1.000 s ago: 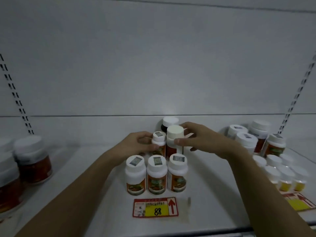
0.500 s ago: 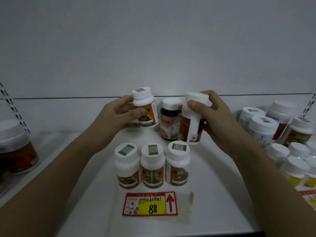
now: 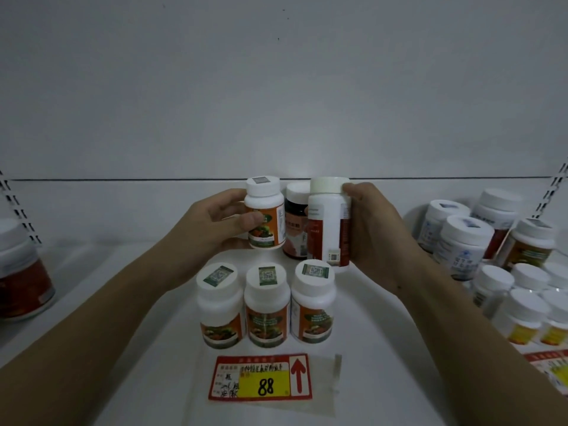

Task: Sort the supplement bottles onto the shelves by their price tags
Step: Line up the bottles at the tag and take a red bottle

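The white shelf (image 3: 384,348) carried 3 orange-labelled bottles (image 3: 266,305) in a row behind the 88 price tag (image 3: 261,378). Above them, the right hand (image 3: 373,229) curled its fingers round a tall white bottle (image 3: 328,222), and the left hand (image 3: 212,229) gripped a small orange-labelled bottle (image 3: 266,213).

"What can you see of the person?"

"Two arms and two hands. The left hand (image 3: 215,222) and the right hand (image 3: 373,229)."

"Any sleeves?"

"No. Both arms are bare all the way to the bottom edge."

"Gloves? Rings? A watch?"

"I see only bare fingers and bare wrists."

"What are the nails like?"

"Short and plain, as far as the dim light shows."
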